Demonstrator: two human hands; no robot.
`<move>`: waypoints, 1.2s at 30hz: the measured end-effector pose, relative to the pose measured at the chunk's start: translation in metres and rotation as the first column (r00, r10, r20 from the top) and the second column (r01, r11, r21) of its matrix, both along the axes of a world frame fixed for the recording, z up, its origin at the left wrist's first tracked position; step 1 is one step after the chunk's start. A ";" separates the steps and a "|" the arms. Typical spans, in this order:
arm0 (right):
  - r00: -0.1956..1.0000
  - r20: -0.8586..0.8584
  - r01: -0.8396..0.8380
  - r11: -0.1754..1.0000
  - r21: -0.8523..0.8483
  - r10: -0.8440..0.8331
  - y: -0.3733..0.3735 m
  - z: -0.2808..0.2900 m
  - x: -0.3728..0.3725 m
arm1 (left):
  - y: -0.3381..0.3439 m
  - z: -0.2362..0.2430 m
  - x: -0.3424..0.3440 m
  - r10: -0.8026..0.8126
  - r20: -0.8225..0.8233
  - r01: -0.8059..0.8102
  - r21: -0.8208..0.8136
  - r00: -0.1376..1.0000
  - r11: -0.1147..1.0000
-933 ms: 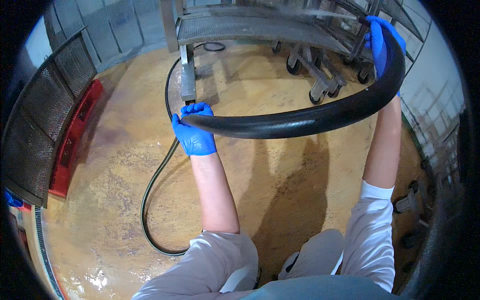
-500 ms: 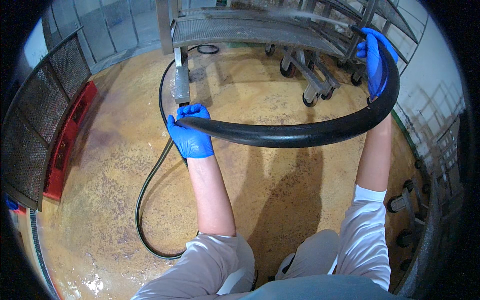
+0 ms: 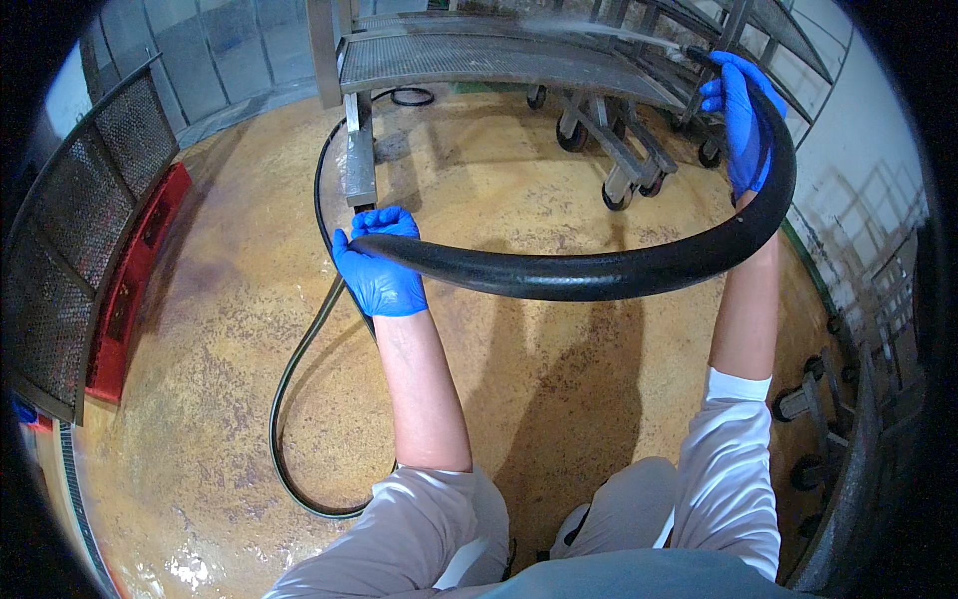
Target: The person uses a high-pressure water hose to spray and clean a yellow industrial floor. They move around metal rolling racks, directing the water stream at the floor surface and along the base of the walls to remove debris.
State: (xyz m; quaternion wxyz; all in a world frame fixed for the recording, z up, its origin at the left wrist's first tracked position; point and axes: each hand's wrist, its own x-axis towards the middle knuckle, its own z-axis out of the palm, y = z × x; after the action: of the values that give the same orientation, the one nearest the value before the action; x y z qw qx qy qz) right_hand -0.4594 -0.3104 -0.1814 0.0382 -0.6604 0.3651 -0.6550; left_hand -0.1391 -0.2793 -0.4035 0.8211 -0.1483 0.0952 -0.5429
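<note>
A thick black hose bows toward me between my two blue-gloved hands. Its left part sits in my left hand, whose fingers curl round it in front of the metal leg. At the upper right, my right hand grips the hose near its dark nozzle end. A white jet of water shoots leftward from that end, over the perforated metal platform. The hose's thinner-looking run loops down on the floor to the left of my left forearm.
Wheeled metal frames stand under and behind the platform at the right. On the left, a mesh panel leans by a red plastic base. More casters are at the lower right, near the white wall. The tan floor has wet patches.
My right hand and the nozzle end have shifted slightly left and up, and the spray with them. The hose's bow sags a touch lower. My left hand stays nearly still.
</note>
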 end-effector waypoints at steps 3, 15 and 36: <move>0.999 0.015 -0.030 1.000 0.004 0.030 -0.003 -0.002 0.000 | 0.001 0.000 0.001 -0.011 -0.018 0.011 -0.013 1.000 1.000; 1.000 0.008 -0.016 0.998 -0.068 0.017 -0.005 0.000 -0.001 | -0.005 -0.011 0.007 -0.001 0.024 0.003 -0.070 1.000 0.998; 0.981 -0.156 0.077 0.974 -0.212 -0.111 -0.006 0.010 -0.018 | 0.009 0.005 0.007 -0.028 -0.047 0.027 -0.021 0.999 0.999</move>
State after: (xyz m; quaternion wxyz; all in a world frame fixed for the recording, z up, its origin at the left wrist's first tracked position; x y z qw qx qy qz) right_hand -0.4778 -0.3161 -0.1719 -0.0920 -0.6953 0.3286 -0.6326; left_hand -0.1324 -0.2702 -0.3985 0.8096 -0.1680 0.1110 -0.5513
